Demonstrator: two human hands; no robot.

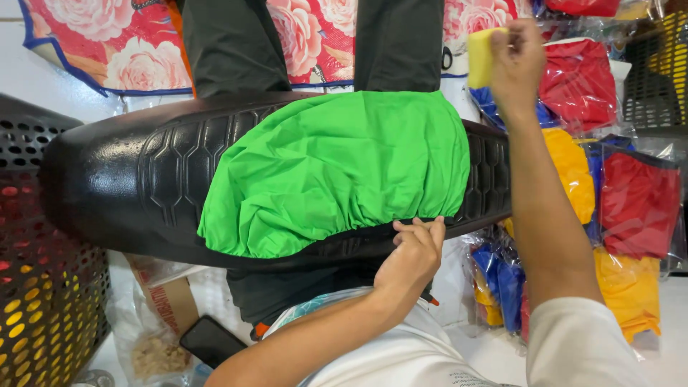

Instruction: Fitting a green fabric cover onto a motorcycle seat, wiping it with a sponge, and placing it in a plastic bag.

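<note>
From my remote view I see a black motorcycle seat (122, 179) lying crosswise over the person's lap, with its hexagon-embossed top facing the camera. A bright green fabric cover (337, 172) is already pulled over the middle of the seat; its gathered hem wraps the near edge and puckers along it. The left end of the seat and a short stretch at the right end are bare, so I judge the fitting partly done: the middle is dressed and the two ends are not.

The left hand (414, 252) is curled shut at the near edge of the seat, fingers pinching the green hem where it meets the black rim. The right hand (516, 61) is raised beyond the far edge, closed around a yellow sponge block (481, 56) held between thumb and fingers, well clear of the cover.

To the right, stacked plastic-wrapped packs of red (639, 201), yellow (570, 168) and blue fabric (502, 283) lie on the floor (more covers, I would guess). A perforated black basket (39, 287) stands at the left, a dark phone (211, 340) lies near the person's knee, and a rose-patterned cloth (107, 43) spreads beyond the seat.
</note>
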